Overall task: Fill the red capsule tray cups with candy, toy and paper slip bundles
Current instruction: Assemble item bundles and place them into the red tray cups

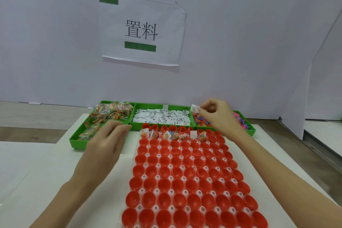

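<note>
right hand (217, 114) pinches a paper slip (195, 108) above the toy bin (248, 126); left hand (106, 139), fingers relaxed, rests beside the candy bin (77, 139). red capsule tray (185, 177) lies between both hands, slip bin (162, 117) beyond.

Capsule tray (185, 176) lies before three bins (137, 106) holding candy, slips, toys.

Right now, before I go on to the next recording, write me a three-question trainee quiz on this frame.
1. True or false: the right hand pinches a paper slip.
2. What fills the middle green bin? A candy, B paper slips, C toys.
3. Which row of the red tray already holds bundles?

Key: 1 true. 2 B. 3 the second row from the far end; the rows nearer the person look empty.
</note>
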Motion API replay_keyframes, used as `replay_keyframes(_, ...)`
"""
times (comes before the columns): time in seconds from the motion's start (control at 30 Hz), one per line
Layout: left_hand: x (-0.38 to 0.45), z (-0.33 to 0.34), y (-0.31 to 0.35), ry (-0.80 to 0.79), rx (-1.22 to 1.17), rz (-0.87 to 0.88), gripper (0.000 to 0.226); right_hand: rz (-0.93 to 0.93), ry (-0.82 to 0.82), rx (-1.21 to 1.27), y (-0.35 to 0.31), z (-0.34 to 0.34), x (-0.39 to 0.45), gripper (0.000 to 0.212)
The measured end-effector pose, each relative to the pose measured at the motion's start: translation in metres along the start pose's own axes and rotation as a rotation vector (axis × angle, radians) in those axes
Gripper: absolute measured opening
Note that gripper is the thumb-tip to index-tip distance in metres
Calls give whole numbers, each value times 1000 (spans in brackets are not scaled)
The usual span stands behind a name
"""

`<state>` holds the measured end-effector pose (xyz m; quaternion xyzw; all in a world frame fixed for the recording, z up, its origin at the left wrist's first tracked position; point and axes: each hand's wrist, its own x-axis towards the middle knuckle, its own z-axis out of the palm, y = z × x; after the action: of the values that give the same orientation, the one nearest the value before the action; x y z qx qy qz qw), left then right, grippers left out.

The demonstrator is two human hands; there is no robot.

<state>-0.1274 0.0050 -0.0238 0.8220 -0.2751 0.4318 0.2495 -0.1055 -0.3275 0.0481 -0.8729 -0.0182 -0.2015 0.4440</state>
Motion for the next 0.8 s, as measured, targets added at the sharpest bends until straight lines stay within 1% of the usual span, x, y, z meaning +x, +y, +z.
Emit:
replay_keyframes(0.07,5,-3,22,20,-99,26,19,35,-6,202,-11,-8,-26,9)
replay_keyframes(0.13,8,-6,47,30,-246,-5,14,34,-13,308,-18,-12,-55,8)
replay_keyframes(0.2,11,-11,73,-17,-524,-146,19,18,-3,320,-20,-13,-86,4)
replay_keyframes(0.23,11,-13,84,-69,-708,-245,21,3,3,318,-21,-11,-100,5)
replay_keyframes(0.3,11,-17,103,-202,-1031,-441,17,-43,-10,300,-23,-6,-121,7)
replay_keyframes(0.33,10,-18,108,-273,-1131,-518,15,-70,-29,275,-25,-2,-127,9)
replay_keyframes(0.37,9,-19,112,-326,-1174,-562,14,-94,-50,250,-27,1,-131,12)
replay_keyframes(0.43,7,-20,116,-359,-1138,-572,15,-122,-84,230,-31,5,-135,14)
replay_keyframes(0.57,5,-16,118,-329,-1016,-556,13,-153,-164,237,-35,8,-139,12)
replay_keyframes(0.7,2,-12,116,-324,-963,-563,15,-160,-185,267,-37,11,-144,14)
replay_keyframes(0.8,3,-11,116,-334,-954,-539,17,-177,-188,241,-36,14,-147,16)
